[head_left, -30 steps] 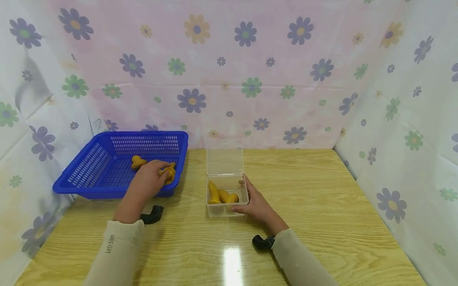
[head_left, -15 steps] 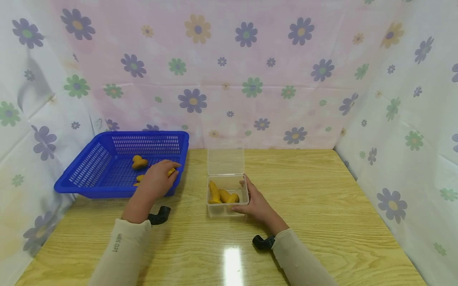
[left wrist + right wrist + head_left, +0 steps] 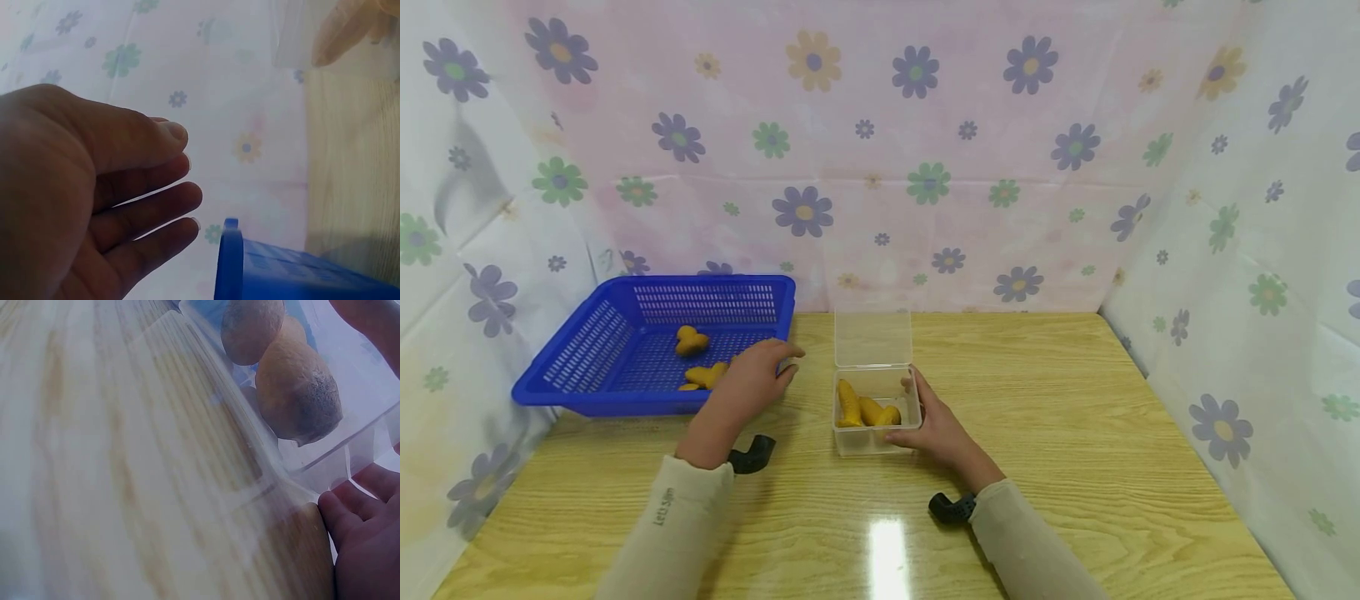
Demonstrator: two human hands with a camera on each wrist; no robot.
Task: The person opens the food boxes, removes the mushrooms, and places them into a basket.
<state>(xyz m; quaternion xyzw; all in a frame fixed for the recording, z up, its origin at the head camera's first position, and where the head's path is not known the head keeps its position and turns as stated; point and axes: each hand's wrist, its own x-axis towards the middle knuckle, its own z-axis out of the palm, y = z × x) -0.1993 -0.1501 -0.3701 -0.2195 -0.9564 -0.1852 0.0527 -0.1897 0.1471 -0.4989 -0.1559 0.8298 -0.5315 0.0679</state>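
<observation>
My left hand point(image 3: 748, 390) hangs over the right rim of the blue mesh basket point(image 3: 542, 390). In the left wrist view its fingers point(image 3: 153, 206) are slightly bent and the thumb lies close over the first finger, with nothing visible between them. Several knobby yellow-brown pieces, root-like in look, lie in the basket, among them a lobed piece point(image 3: 691, 342) and a branching piece point(image 3: 706, 376). At the middle of the table, my right hand point(image 3: 942, 432) grips the right side of a clear plastic box point(image 3: 868, 444), thumb at the front. Inside lie similar pieces point(image 3: 848, 405).
The box's clear lid point(image 3: 872, 337) stands raised at its back. Behind the wooden table point(image 3: 1052, 400) hangs a flowered cloth point(image 3: 880, 150), which also covers both sides. Black curved mounts point(image 3: 752, 456) sit at both wrists.
My left hand has moved right from inside the basket to its right rim, uncovering the branching piece. My right hand keeps its grip on the box.
</observation>
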